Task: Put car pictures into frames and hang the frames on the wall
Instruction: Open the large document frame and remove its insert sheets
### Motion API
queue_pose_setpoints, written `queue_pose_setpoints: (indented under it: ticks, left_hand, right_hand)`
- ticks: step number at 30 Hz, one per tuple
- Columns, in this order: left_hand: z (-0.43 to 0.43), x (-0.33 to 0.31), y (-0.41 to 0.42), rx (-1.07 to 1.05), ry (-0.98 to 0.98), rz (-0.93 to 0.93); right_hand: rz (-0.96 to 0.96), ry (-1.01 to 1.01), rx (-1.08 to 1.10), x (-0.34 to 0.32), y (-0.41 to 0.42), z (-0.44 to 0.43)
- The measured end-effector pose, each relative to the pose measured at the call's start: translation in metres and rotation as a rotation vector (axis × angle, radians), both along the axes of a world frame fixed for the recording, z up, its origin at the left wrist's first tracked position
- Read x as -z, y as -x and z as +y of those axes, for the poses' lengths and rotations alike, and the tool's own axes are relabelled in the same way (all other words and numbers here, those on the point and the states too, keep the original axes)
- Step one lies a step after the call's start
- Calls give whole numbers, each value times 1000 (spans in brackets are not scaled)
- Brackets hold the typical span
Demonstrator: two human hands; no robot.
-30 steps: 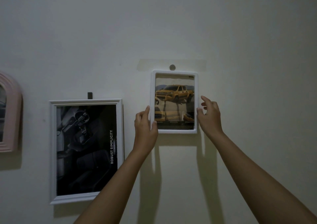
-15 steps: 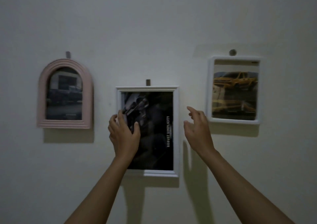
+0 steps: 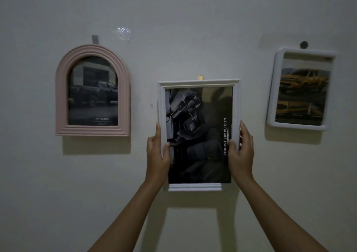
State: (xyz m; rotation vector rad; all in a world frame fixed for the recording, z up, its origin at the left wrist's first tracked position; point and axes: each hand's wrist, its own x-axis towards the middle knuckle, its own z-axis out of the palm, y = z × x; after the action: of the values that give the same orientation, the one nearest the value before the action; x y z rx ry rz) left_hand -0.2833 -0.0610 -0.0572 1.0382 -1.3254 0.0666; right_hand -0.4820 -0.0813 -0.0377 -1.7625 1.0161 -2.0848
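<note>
Gripping white frame (image 3: 199,83) | left hand (image 3: 157,151) left edge | right hand (image 3: 241,151) right edge

The left forearm (image 3: 131,217) and right forearm (image 3: 270,213) reach upward. The left hand (image 3: 157,153) and right hand (image 3: 240,151) clasp opposite sides of the white rectangular picture frame (image 3: 199,83), thumbs on its front.

A plain off-white wall (image 3: 193,10) is seen across the whole view, dimly and unevenly lit. Soft shadows are thrown downward on it. A shiny patch of clear tape (image 3: 123,33) is stuck toward its upper left.
</note>
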Motion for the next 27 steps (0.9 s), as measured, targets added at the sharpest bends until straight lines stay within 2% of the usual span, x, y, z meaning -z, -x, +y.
queue_pose_setpoints:
  ticks: [5,9,13,20,27]
  left_hand:
    - [21,-7,-2,75,42,76]
    - [50,7,-6,138,-22,161]
    - [94,46,-8,216,-150,257]
    - [187,133,9,225,-320,350]
    - [266,183,53,110,-549,281]
  right_hand:
    - [-2,16,-5,-9,1,30]
    - [64,-27,-79,5,7,64]
    - [85,-134,-212,55,20,103]
    - [-55,-271,-306,142,36,208]
    - [-51,-294,-255,169,55,295]
